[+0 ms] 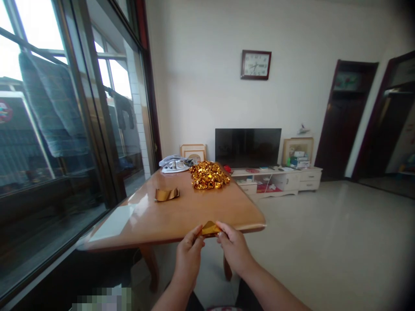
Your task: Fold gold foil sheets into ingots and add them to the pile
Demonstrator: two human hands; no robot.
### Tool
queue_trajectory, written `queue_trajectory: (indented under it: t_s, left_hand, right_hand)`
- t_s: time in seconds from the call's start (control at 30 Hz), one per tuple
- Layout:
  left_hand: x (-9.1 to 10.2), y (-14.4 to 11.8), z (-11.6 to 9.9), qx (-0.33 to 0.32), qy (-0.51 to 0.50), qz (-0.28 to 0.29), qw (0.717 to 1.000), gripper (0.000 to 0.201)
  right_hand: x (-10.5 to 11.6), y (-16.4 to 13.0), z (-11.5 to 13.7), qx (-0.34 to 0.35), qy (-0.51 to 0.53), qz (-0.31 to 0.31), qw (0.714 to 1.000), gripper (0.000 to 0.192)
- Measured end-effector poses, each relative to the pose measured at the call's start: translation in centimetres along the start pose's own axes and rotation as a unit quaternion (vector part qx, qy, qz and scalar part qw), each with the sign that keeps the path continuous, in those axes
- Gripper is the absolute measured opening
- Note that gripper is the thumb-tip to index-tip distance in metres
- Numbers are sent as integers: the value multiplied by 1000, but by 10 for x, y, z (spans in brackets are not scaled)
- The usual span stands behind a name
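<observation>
Between my two hands is a small piece of folded gold foil paper (210, 227), held just at the near edge of the wooden table (194, 211). My left hand (189, 252) pinches its left end between thumb and fingers. The right end is pinched by my right hand (234, 246). Farther back on the table lies a heap of shiny folded gold foil pieces (209, 176). A curved stack of flat gold sheets (167, 195) rests to the left of that heap.
A bundle of white and grey plastic or cloth (177, 164) sits at the table's far left corner. Behind stand a television (248, 147) and a low white cabinet (288, 180). Sliding glass doors (94, 108) run along the left. Tiled floor (311, 233) extends to the right.
</observation>
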State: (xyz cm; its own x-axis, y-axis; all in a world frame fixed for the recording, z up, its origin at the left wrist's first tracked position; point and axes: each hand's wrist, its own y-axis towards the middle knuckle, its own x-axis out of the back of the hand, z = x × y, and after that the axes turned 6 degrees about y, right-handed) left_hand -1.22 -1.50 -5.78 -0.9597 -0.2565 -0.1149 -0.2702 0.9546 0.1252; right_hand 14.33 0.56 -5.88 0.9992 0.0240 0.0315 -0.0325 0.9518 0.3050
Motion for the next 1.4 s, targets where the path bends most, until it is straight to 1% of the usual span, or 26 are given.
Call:
queue_trajectory:
  t_s: [0.27, 0.47, 0.67, 0.9, 1.07, 1.2, 1.4]
  left_hand:
    - [1, -1, -5, -21, 38, 15, 999, 40]
    - [2, 0, -1, -25, 48, 17, 998, 40]
    - [3, 3, 4, -40, 56, 40, 997, 41]
    - [5, 8, 17, -58, 94, 38, 993, 39]
    - [6, 6, 14, -58, 94, 29, 994, 40]
    - [6, 5, 13, -54, 105, 26, 993, 42]
    - [6, 8, 16, -60, 129, 27, 989, 41]
  right_hand:
    - [0, 1, 3, 23, -13, 7, 1000, 38]
    - [1, -2, 8, 44, -24, 9, 999, 36]
    - [1, -1, 6, 47, -43, 7, 998, 37]
    - [2, -1, 3, 48, -56, 8, 997, 38]
    - [1, -1, 3, 34, -31, 8, 999, 38]
    - [1, -2, 2, 24, -47, 10, 999, 32]
    - [2, -4, 10, 63, -83, 19, 994, 34]
